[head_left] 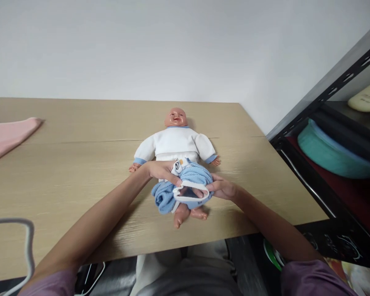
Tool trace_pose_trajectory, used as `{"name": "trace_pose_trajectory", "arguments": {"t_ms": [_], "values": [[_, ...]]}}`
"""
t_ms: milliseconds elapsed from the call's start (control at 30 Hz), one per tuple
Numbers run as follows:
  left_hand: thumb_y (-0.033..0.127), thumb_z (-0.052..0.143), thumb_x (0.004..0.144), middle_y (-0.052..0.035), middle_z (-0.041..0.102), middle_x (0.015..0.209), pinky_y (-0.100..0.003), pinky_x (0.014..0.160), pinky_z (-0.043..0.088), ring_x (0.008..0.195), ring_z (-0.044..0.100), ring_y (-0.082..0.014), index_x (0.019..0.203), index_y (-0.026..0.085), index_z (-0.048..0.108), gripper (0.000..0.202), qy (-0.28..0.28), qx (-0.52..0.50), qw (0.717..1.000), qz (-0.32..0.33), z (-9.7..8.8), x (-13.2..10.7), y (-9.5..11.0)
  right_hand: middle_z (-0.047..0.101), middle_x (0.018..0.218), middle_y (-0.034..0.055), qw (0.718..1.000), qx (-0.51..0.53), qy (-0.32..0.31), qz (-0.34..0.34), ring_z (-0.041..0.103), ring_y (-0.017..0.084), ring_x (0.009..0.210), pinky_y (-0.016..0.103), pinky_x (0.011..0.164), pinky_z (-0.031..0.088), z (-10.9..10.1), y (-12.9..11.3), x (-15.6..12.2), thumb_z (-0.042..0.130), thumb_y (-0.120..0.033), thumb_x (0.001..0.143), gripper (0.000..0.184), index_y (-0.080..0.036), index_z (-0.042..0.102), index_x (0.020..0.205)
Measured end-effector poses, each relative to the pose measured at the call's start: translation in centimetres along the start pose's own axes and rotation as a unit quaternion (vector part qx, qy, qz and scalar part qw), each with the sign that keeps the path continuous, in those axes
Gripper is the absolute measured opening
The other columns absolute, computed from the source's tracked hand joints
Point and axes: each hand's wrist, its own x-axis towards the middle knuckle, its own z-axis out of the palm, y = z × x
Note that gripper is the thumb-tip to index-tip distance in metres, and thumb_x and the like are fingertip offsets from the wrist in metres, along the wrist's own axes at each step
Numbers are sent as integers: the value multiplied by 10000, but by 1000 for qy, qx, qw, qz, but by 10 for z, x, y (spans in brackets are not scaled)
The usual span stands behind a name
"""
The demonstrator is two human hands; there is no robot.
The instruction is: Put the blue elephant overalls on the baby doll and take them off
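A baby doll (175, 144) in a white top with blue cuffs lies on its back on the wooden table (80, 172), head away from me. Bunched blue trousers (185, 187) with white trim sit around its legs, and its bare feet stick out below. My left hand (162, 170) grips the trousers' waist on the left side. My right hand (220, 188) grips the right side, its fingers tucked inside the white-edged opening. Both hands are closed on the cloth.
A pink garment (6, 137) lies at the table's far left. A white hanger (26, 242) pokes in at the near left edge. A dark metal shelf (326, 135) stands on the right, holding a teal cushion-like thing (329, 154). My lap shows below the table's edge.
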Motion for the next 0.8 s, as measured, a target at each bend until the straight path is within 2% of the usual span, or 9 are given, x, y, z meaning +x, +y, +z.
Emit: {"name": "trace_pose_trajectory", "arguments": {"t_ms": [67,133,267,367,467,533,600,700,800], "values": [[654,876,878,-73,809,845,-265,740,618,726,718,-196,1064,137,832,551,-1,5,1000,-5,0,-1,-1,660,809,-2,1000,4,-4,-17,611,150,736,287,767,544,2,-6,0,923,-611,790,489,-184,690,841],[650,871,890,-64,816,894,-250,790,616,817,733,-201,1088,140,823,549,17,18,1000,-8,-2,-4,-5,717,917,22,999,-43,12,-16,672,184,840,320,857,579,7,-12,-2,945,-586,790,497,-181,735,986],[670,916,833,-68,833,1044,-255,870,619,943,751,-210,1176,139,781,646,62,26,998,1,2,-5,-9,773,1302,99,977,-144,154,-3,740,279,1157,448,1079,603,23,-14,-5,961,-493,825,669,-216,684,1368],[600,956,801,-91,827,1154,-314,943,620,1030,767,-248,1208,150,767,636,67,36,997,31,14,1,4,767,1367,124,942,-201,264,-51,726,315,1250,494,1147,583,32,-5,-9,882,-480,901,550,-211,695,1344],[441,946,823,-68,824,1075,-344,967,613,1016,768,-250,1106,166,780,428,68,78,994,34,27,9,18,771,1322,116,896,-266,345,-85,723,317,1224,473,1128,584,37,5,-19,835,-378,911,487,-207,683,1341],[376,899,843,-48,815,1007,-345,920,616,962,764,-239,1065,170,773,328,71,100,992,33,32,13,21,780,1253,112,878,-285,380,-66,727,315,1158,448,1064,607,45,9,-30,829,-342,901,478,-199,686,1333],[325,843,843,-50,816,1020,-348,884,619,954,766,-243,1078,170,758,295,89,119,988,32,34,14,19,787,1225,114,888,-255,382,-29,730,317,1140,433,1025,620,60,13,-40,819,-383,927,477,-196,690,1346],[255,823,778,-77,828,1128,-356,868,621,997,780,-270,1157,170,734,399,110,163,980,11,36,13,17,786,1282,122,915,-182,358,30,746,314,1133,432,1002,634,90,21,-52,792,-494,972,543,-208,672,1418],[198,802,747,-52,825,1061,-306,770,581,903,775,-248,1150,176,734,409,96,242,965,-39,41,11,25,786,1297,123,905,-172,384,62,756,307,1091,435,980,641,109,32,-58,801,-517,961,586,-216,667,1446]]}}
